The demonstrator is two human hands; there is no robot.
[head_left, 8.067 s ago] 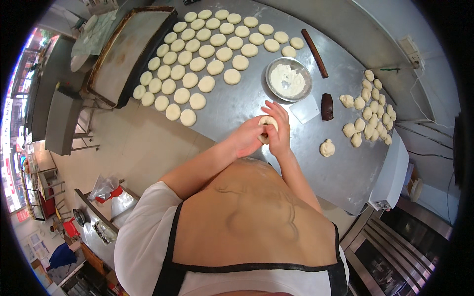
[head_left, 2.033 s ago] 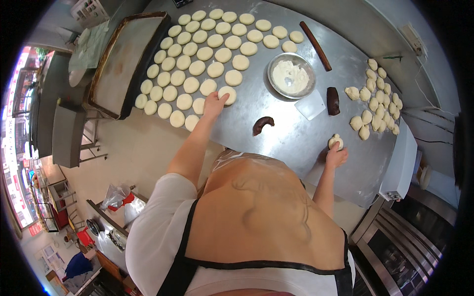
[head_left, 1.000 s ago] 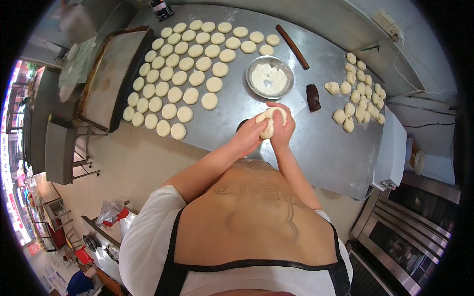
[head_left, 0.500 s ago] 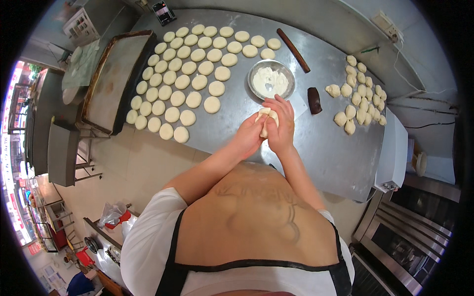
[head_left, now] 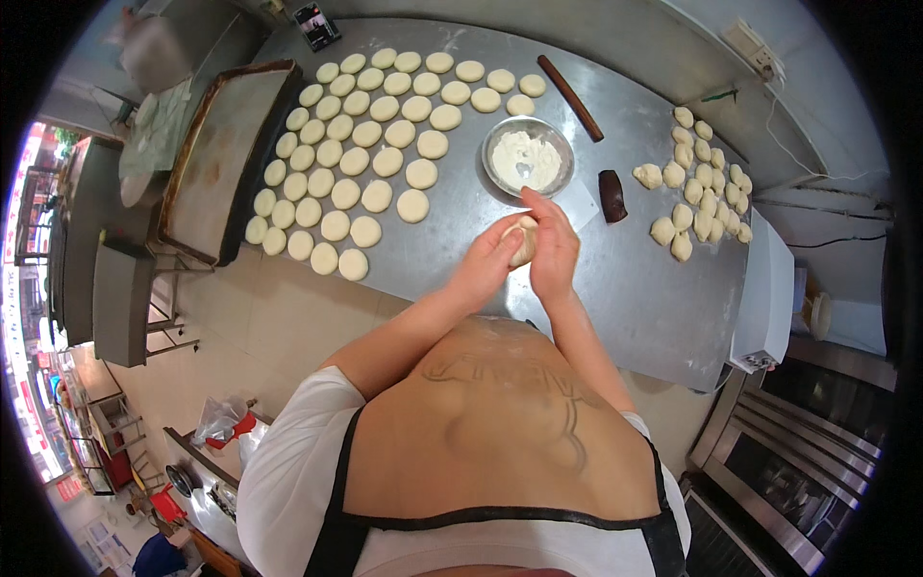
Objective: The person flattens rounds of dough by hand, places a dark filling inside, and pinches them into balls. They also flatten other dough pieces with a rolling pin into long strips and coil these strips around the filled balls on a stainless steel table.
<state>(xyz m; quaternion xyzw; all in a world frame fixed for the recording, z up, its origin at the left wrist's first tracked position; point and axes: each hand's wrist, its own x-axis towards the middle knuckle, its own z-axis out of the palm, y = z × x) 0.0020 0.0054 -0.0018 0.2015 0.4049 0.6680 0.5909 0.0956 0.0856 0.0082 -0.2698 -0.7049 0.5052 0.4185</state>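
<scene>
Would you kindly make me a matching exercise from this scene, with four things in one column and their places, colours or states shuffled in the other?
Column one
1. piece of dough
2. metal bowl
3. rolling pin
4. flat dough rounds

Column two
A. spread over the left part of the table
B. holds white powder
C. between the left hand and the right hand
D. long, thin and reddish brown

Right pairs: 1-C, 2-B, 3-D, 4-A
</scene>
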